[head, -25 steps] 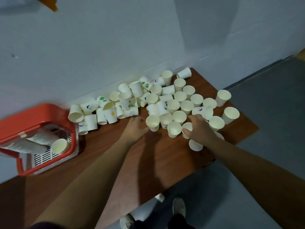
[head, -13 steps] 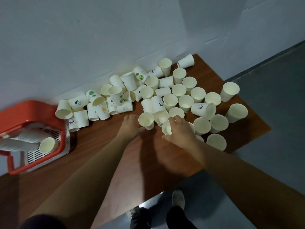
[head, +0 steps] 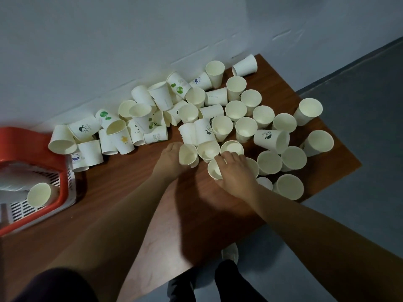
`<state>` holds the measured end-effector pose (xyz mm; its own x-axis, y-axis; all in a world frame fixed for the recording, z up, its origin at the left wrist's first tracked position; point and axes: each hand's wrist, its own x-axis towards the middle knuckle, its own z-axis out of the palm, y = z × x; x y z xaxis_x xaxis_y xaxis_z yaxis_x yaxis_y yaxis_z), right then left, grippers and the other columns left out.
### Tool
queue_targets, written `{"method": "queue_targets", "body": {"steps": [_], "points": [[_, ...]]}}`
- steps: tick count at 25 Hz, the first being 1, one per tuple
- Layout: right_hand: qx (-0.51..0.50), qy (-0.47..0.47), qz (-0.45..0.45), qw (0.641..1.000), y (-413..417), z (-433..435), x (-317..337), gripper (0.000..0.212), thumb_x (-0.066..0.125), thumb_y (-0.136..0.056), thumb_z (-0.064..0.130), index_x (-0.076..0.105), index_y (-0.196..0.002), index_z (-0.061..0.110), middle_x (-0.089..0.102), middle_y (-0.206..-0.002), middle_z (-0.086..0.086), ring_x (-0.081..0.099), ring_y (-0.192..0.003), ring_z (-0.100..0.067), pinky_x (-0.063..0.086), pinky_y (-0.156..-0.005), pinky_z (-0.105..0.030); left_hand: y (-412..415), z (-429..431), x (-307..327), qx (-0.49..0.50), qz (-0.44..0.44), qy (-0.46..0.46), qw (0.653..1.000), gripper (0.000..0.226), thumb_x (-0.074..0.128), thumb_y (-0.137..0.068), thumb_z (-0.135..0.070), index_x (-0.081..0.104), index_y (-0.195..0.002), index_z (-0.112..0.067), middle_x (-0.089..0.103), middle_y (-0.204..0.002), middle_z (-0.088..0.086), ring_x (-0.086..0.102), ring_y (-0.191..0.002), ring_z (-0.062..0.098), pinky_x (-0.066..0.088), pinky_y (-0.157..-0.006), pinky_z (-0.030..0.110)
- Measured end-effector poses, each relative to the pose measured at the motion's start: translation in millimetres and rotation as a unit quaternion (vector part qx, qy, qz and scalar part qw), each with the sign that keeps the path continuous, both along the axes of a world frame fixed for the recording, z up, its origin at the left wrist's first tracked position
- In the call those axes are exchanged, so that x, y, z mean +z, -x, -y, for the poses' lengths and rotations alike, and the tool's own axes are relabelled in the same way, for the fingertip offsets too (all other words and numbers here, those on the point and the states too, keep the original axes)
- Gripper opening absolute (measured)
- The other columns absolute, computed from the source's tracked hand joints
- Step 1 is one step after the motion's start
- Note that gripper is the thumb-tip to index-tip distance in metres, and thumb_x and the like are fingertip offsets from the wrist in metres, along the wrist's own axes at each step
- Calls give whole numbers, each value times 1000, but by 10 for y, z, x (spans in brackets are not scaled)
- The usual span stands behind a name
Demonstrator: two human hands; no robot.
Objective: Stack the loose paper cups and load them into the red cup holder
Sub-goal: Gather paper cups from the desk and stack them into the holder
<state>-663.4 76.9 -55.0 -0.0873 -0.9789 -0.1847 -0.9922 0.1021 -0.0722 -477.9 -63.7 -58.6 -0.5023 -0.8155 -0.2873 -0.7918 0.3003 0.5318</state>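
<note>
Several loose white paper cups [head: 244, 127] lie and stand scattered across the far half of the brown table [head: 122, 205]. My left hand [head: 169, 159] grips one cup [head: 188, 154] tilted with its mouth toward me. My right hand [head: 234, 173] holds another cup [head: 214, 170] just right of it, fingers curled over the rim. The red cup holder [head: 63, 186] sits at the left edge with a stack of cups [head: 38, 194] lying inside on its white slotted floor.
A white wall runs right behind the cups. The table's right corner [head: 355, 164] and front edge drop to a grey floor. My feet [head: 230, 252] show below the front edge. Bare wood lies between my arms and the holder.
My right hand has shifted left from the cups at the right and now holds a cup next to my left hand. The left hand has taken hold of a cup.
</note>
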Motion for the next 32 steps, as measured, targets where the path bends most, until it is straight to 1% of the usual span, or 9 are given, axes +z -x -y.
{"method": "queue_targets", "body": {"steps": [4,7,9,12,15,20,22,27,32], "points": [[-7,20,58,998,-129,54,218,65,67,-74,54,53,-123,15,54,-114,-8,53,-99,-28,44,-86,-43,-152,-30,144,6,-32,12,999,70,86,-69,-30,51,-127,-11,53,-123,3,49,-117,21,38,-91,30],[-9,36,130,991,-266,150,477,74,73,-71,55,53,-128,11,54,-120,-9,55,-104,-29,47,-88,-44,-476,-13,295,43,-41,7,998,78,88,-66,-34,49,-132,-15,51,-126,0,48,-118,18,35,-90,25],[-7,50,160,986,-424,303,667,78,76,-70,54,54,-130,9,54,-122,-9,57,-107,-28,48,-90,-43,-798,14,438,65,-46,9,997,89,88,-67,-37,44,-142,-21,48,-135,3,46,-123,18,35,-96,26],[-9,26,176,984,-790,590,954,82,73,-73,56,46,-138,13,46,-131,-6,49,-119,-25,42,-100,-40,-1367,16,699,100,-65,9,993,90,87,-68,-35,41,-145,-29,43,-131,0,43,-121,15,33,-98,26],[7,31,196,980,-1254,783,1101,80,72,-75,54,45,-138,13,44,-134,-7,44,-125,-26,39,-103,-40,-1991,-5,915,155,-72,28,985,84,88,-67,-29,44,-139,-22,43,-126,-1,43,-116,15,36,-94,30],[43,58,229,971,-2304,1068,1288,76,73,-76,51,47,-136,12,45,-128,-7,47,-120,-26,41,-100,-39,-3263,-23,1123,264,-85,53,959,72,88,-66,-26,50,-126,-13,52,-122,7,52,-111,25,43,-88,36],[52,69,240,967,-2685,1177,1331,75,73,-76,50,47,-136,12,44,-130,-7,47,-119,-25,42,-101,-38,-3663,4,1157,297,-94,65,948,72,88,-68,-23,50,-128,-13,52,-124,6,53,-112,25,42,-87,33],[54,86,267,958,-3352,1365,1241,68,76,-74,44,53,-128,9,48,-121,-8,49,-114,-26,42,-98,-35,-4199,173,1050,329,-81,80,938,83,86,-74,-29,43,-143,-12,47,-141,10,46,-127,27,39,-101,37],[33,79,272,958,-3617,1472,1029,69,77,-75,42,52,-129,7,49,-121,-10,49,-114,-25,40,-101,-33,-4279,405,804,308,-82,49,946,83,85,-74,-26,42,-143,-13,46,-141,9,47,-126,29,36,-97,32]]}}
